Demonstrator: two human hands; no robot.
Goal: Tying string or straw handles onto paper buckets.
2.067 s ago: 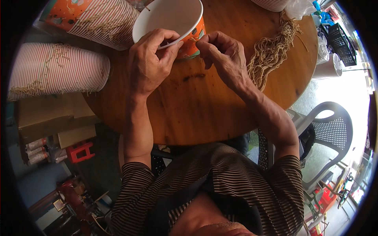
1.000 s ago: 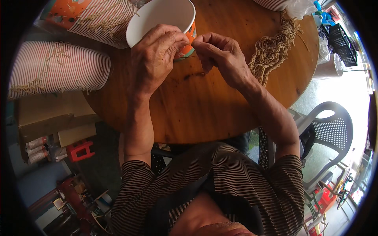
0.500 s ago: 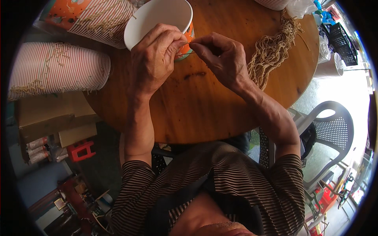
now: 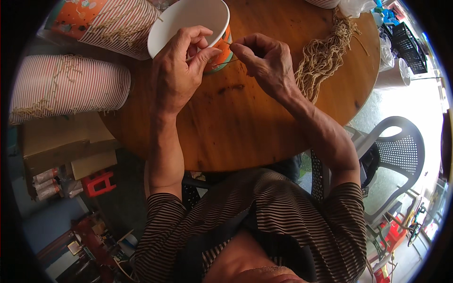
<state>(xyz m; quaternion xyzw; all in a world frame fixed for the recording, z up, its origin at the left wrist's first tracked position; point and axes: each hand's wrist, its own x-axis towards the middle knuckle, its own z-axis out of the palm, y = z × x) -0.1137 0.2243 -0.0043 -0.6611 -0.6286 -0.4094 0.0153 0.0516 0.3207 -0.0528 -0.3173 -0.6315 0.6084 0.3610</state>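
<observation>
My left hand (image 4: 179, 70) is raised in front of a large white paper bucket (image 4: 184, 21) with an orange printed outside. Its thumb and index fingertip stand apart, and the other fingers curl inward; no held thing shows between them. My right hand (image 4: 266, 61) pinches thumb against index finger beside the bucket's printed side. A thin dark strand (image 4: 222, 62) runs from under this hand toward my left thumb; whether it is twine or a needle is too fine to tell. Right of my right hand lies a loose bundle of tan twine (image 4: 321, 59).
Stacked striped paper buckets (image 4: 75, 85) with knotted twine lie at the left, beside another stack (image 4: 120, 28) behind them. The round wooden table (image 4: 222, 137) curves in front of me. A grey plastic chair (image 4: 401, 151) stands at the right, and a cardboard box (image 4: 61, 137) at the lower left.
My left thumb and index finger have come apart from their pinch, and the left hand has drawn slightly away from the right. The right hand keeps its pinch, nearly in place.
</observation>
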